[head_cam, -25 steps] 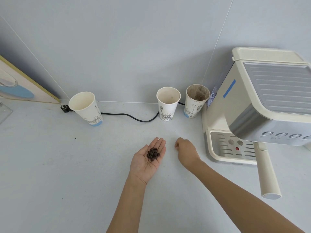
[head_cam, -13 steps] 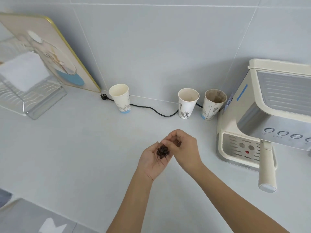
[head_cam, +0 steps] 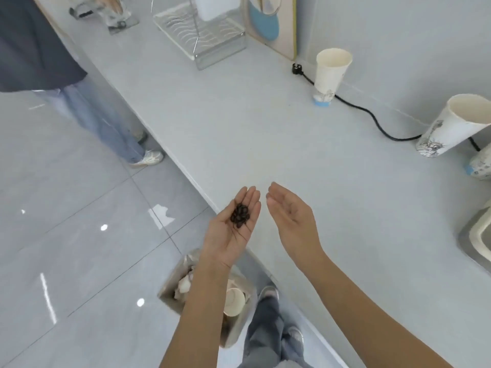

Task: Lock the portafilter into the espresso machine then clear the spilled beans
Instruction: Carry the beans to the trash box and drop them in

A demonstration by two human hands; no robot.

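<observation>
Several dark coffee beans (head_cam: 240, 216) lie in a small heap in the flat, upturned palm of my left hand (head_cam: 228, 237). That hand hovers over the front edge of the white counter (head_cam: 265, 123), above a waste bin (head_cam: 172, 285) on the floor. My right hand (head_cam: 289, 216) is just right of it, fingers apart, palm turned toward the beans, holding nothing. Only a corner of the cream espresso machine (head_cam: 478, 235) shows at the right edge. The portafilter is out of view.
Three paper cups (head_cam: 330, 73) (head_cam: 451, 123) (head_cam: 482, 166) stand along the wall with a black cable (head_cam: 372, 118) running between them. A clear rack (head_cam: 202, 35) sits at the far end. Another person (head_cam: 39, 43) stands on the tiled floor, left.
The view has swung left and down, off the machine and onto the counter edge, floor and bin. My right hand has pulled away from the left palm and opened; the beans stay in the palm.
</observation>
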